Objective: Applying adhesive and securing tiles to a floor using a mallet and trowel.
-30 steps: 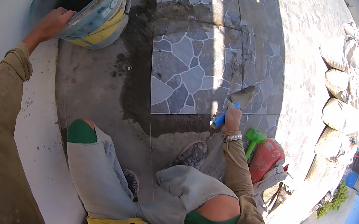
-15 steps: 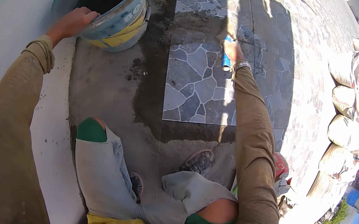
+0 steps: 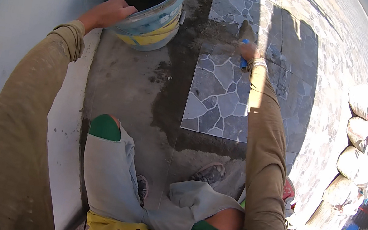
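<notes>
My left hand (image 3: 108, 12) is closed over the near rim of a blue-grey bucket (image 3: 152, 27) with a yellow band; the bucket leans, its mouth toward me and dark inside. My right hand (image 3: 250, 51) is wrapped around the blue handle of a trowel (image 3: 243, 63). What looks like its mortar-coated blade points away, low over a stone-patterned tile (image 3: 216, 91). Wet grey mortar (image 3: 229, 28) is smeared across the joint between this tile and the one beyond. The blade's edge is hard to tell from the mortar.
A white wall (image 3: 43, 1) runs along my left. Bare concrete (image 3: 127, 79) with a dark damp strip lies between wall and tiles. Several filled sacks (image 3: 356, 164) line the right side. A red object (image 3: 288, 190) sits beside my right forearm.
The whole view has shifted, putting bucket and tiles further right in the picture. My right hand and the trowel have moved slightly left across the tile; my left hand stays on the rim.
</notes>
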A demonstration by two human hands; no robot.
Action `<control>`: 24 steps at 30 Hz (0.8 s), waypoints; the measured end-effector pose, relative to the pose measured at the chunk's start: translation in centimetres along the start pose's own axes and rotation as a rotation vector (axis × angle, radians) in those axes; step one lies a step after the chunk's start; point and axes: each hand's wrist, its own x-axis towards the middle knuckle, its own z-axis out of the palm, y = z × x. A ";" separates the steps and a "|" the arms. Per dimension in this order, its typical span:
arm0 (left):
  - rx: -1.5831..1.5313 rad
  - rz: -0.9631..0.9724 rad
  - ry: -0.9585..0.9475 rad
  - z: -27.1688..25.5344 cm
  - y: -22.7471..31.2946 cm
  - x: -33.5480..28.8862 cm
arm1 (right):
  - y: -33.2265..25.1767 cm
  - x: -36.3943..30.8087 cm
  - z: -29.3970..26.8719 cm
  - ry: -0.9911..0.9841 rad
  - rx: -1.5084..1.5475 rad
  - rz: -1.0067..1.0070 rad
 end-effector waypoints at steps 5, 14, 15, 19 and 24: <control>-0.021 -0.031 0.036 0.7 0.0 -1.0 | -8.1 0.0 -2.1 0.118 0.502 0.262; -0.074 -0.042 0.064 0.2 0.3 0.5 | -5.1 -2.0 -5.1 -0.037 0.511 0.374; -0.060 -0.028 0.061 0.3 0.3 0.6 | -5.9 -2.5 -4.5 -0.036 0.511 0.372; -0.073 -0.065 0.033 1.6 -1.0 -1.0 | -10.8 -5.8 -7.6 -0.137 0.736 0.286; 0.077 0.063 0.131 1.7 -1.2 0.8 | -1.8 -8.7 -0.5 0.212 0.580 0.456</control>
